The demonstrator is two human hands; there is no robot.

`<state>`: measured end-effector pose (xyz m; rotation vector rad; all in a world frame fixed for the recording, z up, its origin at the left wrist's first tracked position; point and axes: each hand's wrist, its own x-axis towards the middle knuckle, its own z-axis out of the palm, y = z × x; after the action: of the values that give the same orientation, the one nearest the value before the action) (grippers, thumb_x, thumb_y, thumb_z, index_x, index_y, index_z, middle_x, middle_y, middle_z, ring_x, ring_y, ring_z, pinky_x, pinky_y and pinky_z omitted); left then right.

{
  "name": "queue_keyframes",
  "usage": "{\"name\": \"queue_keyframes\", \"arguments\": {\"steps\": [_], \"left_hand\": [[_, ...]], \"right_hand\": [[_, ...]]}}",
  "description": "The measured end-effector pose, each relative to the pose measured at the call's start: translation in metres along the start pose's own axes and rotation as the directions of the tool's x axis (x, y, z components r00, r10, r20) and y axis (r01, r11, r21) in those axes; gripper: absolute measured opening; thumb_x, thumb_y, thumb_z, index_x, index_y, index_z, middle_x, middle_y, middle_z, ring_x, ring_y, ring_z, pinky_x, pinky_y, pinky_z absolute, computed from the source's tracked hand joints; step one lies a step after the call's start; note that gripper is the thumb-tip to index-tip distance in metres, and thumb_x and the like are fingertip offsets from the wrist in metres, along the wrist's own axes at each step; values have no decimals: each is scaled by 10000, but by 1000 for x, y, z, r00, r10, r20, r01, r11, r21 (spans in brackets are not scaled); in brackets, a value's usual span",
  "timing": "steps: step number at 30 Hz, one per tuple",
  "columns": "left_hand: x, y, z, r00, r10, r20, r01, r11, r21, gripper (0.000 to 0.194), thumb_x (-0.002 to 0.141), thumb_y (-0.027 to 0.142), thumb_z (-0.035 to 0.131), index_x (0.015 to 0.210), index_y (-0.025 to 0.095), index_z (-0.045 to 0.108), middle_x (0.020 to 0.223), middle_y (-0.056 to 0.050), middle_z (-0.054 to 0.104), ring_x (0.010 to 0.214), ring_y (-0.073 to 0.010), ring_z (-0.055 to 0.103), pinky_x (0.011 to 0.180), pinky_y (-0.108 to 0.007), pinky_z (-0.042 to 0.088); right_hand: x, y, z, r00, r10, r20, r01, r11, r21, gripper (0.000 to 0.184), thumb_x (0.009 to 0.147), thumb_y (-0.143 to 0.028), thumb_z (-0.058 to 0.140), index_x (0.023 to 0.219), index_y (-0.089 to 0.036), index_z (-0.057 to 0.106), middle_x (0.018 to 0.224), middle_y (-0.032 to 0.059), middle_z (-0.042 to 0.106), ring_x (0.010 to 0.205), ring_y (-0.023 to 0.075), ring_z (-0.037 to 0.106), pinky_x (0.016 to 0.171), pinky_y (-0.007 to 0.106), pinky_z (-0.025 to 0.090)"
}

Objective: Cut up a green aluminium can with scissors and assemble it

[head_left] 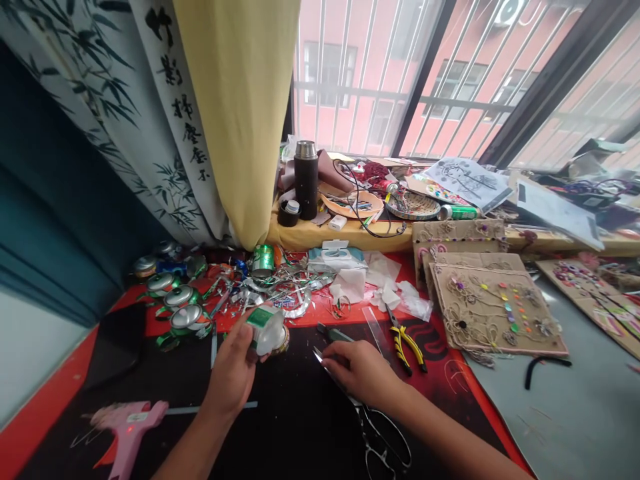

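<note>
My left hand (233,363) is closed around a small translucent bottle (270,331) with a green label, held above the dark mat (295,427). Part of a round gold-rimmed piece (283,340) shows just behind it. My right hand (363,373) has its fingers closed on the blades of metal scissors (373,427); the blade tip points forward-left and the handles lie toward me. Beyond that hand is a dark green-handled tool (334,333), partly covered. Yellow-and-black pliers (407,347) and a clear ruler (374,329) lie to its right.
A pink glue gun (131,430) with a glue stick lies at the front left. Cut can pieces (186,317), metal strips (295,300) and tissues (349,285) fill the back. Cardboard panels with knotted cords (493,303) stand at right. A black flask (306,180) stands on the sill.
</note>
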<state>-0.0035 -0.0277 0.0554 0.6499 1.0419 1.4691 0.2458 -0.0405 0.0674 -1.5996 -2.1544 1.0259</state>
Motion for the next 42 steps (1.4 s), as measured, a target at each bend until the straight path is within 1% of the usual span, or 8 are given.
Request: {"name": "queue_keyframes", "arguments": {"steps": [6, 12, 16, 21, 25, 29, 36, 42], "left_hand": [[-8, -5, 8, 992, -123, 12, 124, 984, -126, 531, 706, 664, 926, 786, 176, 730, 734, -25, 653, 638, -153, 556, 523, -257, 459], [-15, -3, 18, 947, -248, 204, 286, 941, -183, 555, 757, 597, 924, 1039, 136, 796, 903, -84, 765, 645, -160, 612, 544, -277, 484], [-21, -9, 20, 899, -292, 326, 358, 919, -164, 440, 841, 534, 882, 1038, 149, 798, 880, -80, 773, 705, -198, 681, 631, -308, 537], [-31, -21, 23, 866, -302, 398, 388, 908, -156, 506, 897, 486, 854, 1333, 261, 727, 1046, -59, 791, 778, -193, 714, 725, -325, 574], [-38, -30, 27, 837, -333, 433, 432, 889, -150, 503, 918, 488, 832, 1364, 286, 718, 1167, -71, 783, 937, -232, 736, 839, -359, 581], [-42, -35, 29, 832, -343, 436, 423, 901, -99, 491, 919, 521, 818, 1340, 283, 734, 1237, -84, 766, 1122, -283, 707, 936, -387, 559], [-36, -34, 22, 836, -369, 407, 333, 930, 159, 612, 858, 629, 839, 1312, 243, 699, 1213, -105, 759, 1026, -265, 711, 851, -355, 551], [-34, -34, 22, 818, -361, 448, 324, 932, 160, 607, 851, 618, 847, 1285, 226, 687, 1171, -121, 758, 883, -234, 702, 724, -330, 540]], "right_hand": [[1, 25, 1, 985, 79, -152, -62, 992, 113, 287, 982, -340, 617, 1066, -181, 841, 752, 51, 778, 664, 216, 665, 641, 295, 408], [-2, 29, 14, 971, 96, -218, -43, 971, 234, 355, 999, -413, 590, 1102, -154, 809, 770, 42, 717, 703, 205, 623, 656, 292, 437], [-14, 19, 20, 982, 44, -184, 37, 908, 417, 429, 974, -468, 682, 1241, -146, 775, 705, -18, 597, 635, 163, 525, 619, 277, 403], [-22, 11, 30, 988, -32, -153, 118, 797, 593, 768, 927, -622, 774, 1544, -198, 605, 842, -1, 646, 638, 151, 523, 593, 267, 422], [-21, 3, 37, 965, -136, -226, 250, 748, 614, 917, 874, -668, 826, 1630, -250, 518, 1235, 116, 750, 1031, 293, 715, 899, 386, 573], [-18, -4, 37, 947, -154, -282, 308, 688, 657, 833, 872, -634, 848, 1567, -252, 592, 1474, 140, 693, 1341, 360, 648, 1154, 464, 482], [-19, -2, 32, 978, -83, -193, 199, 664, 721, 674, 839, -587, 892, 1369, -198, 745, 1066, 73, 804, 919, 265, 714, 839, 348, 562], [-20, -2, 31, 987, -82, -136, 157, 631, 760, 609, 856, -587, 877, 1313, -198, 771, 857, 24, 762, 750, 211, 658, 739, 318, 523]]}}
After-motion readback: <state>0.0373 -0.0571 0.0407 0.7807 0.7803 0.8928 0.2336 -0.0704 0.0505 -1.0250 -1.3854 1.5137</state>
